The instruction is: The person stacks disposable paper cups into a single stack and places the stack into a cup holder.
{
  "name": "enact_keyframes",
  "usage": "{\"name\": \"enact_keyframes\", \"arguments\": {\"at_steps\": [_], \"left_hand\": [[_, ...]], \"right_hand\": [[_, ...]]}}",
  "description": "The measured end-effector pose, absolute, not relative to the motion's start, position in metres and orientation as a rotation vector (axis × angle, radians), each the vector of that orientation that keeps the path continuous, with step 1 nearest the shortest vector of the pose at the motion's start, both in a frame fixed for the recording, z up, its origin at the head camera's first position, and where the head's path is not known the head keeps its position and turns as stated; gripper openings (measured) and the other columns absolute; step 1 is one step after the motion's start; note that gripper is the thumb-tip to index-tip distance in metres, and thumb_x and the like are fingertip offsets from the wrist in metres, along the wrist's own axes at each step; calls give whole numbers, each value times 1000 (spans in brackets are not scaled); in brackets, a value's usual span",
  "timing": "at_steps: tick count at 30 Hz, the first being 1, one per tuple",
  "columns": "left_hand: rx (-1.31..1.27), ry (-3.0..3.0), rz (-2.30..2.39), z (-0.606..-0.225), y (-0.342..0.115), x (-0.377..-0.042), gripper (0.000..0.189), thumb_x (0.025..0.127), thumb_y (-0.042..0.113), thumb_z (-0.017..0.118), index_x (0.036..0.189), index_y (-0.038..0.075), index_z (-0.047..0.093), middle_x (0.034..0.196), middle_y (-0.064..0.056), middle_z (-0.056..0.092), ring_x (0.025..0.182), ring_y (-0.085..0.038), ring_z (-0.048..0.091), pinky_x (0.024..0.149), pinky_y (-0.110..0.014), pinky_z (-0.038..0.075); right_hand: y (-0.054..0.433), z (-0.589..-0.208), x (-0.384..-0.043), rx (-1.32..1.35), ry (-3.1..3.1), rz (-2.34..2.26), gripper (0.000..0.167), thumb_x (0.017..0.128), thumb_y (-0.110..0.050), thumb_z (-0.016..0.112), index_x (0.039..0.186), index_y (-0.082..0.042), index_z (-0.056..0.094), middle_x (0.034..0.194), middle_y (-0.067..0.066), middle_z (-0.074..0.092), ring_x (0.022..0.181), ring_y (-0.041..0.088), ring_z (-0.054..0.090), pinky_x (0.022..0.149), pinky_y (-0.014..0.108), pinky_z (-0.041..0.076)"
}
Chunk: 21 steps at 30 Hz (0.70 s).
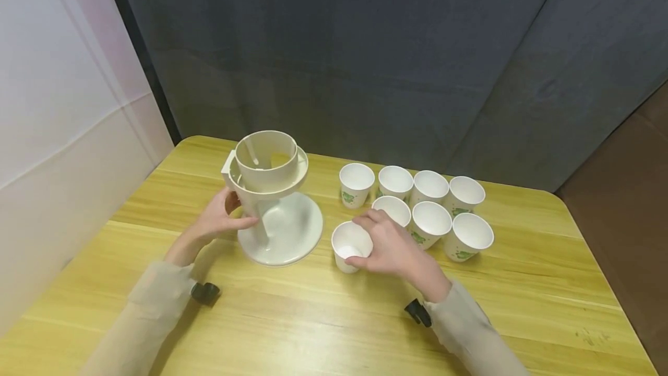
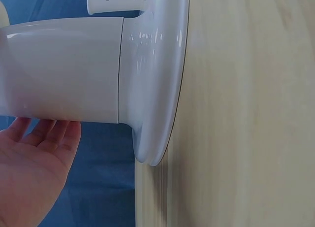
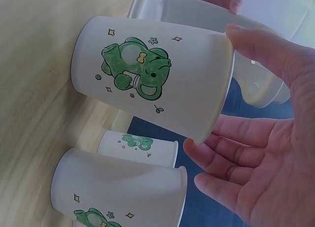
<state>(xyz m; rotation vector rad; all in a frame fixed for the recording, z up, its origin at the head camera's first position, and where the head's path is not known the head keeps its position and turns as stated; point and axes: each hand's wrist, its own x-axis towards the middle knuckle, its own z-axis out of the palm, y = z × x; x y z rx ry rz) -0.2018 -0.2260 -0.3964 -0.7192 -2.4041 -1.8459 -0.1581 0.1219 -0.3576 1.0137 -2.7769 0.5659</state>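
Observation:
A white plastic stand (image 1: 282, 237) has a broad round base, an upright column (image 2: 64, 69) and a ring-shaped top with a short open cylinder (image 1: 266, 161) in it. My left hand (image 1: 221, 216) holds the column from the left, thumb in front and fingers reaching behind, below the ring. In the left wrist view its fingers (image 2: 47, 133) meet the column's side. To the right of the base, my right hand (image 1: 388, 242) pinches a white paper cup (image 1: 344, 239) by its rim, between thumb and fingers. A green cartoon bear (image 3: 138, 69) is printed on this upright, slightly tilted cup.
Several more paper cups (image 1: 472, 234) stand mouth up in two rows behind and to the right of my right hand. The wooden table (image 1: 292, 324) ends at a dark curtain (image 1: 334, 62) at the back. A white cloth wall (image 1: 68, 109) rises on the left.

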Motion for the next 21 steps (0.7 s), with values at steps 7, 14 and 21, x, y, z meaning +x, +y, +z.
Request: {"name": "enact_keyframes", "arguments": {"at_steps": [7,14,21], "left_hand": [[-756,-2375,-1838,-396,-226,-199,72,71,-12,68,134,-5,35,118,13,50,109,-2,48,94,-12,37],[-765,-2370,-1835,-399,-227,-200,73,71,-11,69,135,2,36,120,13,50,111,-3,48,94,-13,37],[-759,-2361,-1844,-400,-228,-200,74,71,-12,68,135,5,36,120,13,50,111,-3,48,95,-13,36]], "right_hand": [[126,-355,-152,1004,-2784,548,66,65,-39,82,112,2,63,109,12,59,101,25,54,82,38,51],[133,-356,-147,1032,-2760,567,65,64,-38,82,111,3,63,111,13,59,104,27,54,84,40,51],[142,-358,-142,1039,-2733,561,63,64,-38,82,109,2,63,110,12,58,103,28,54,85,41,50]]}}
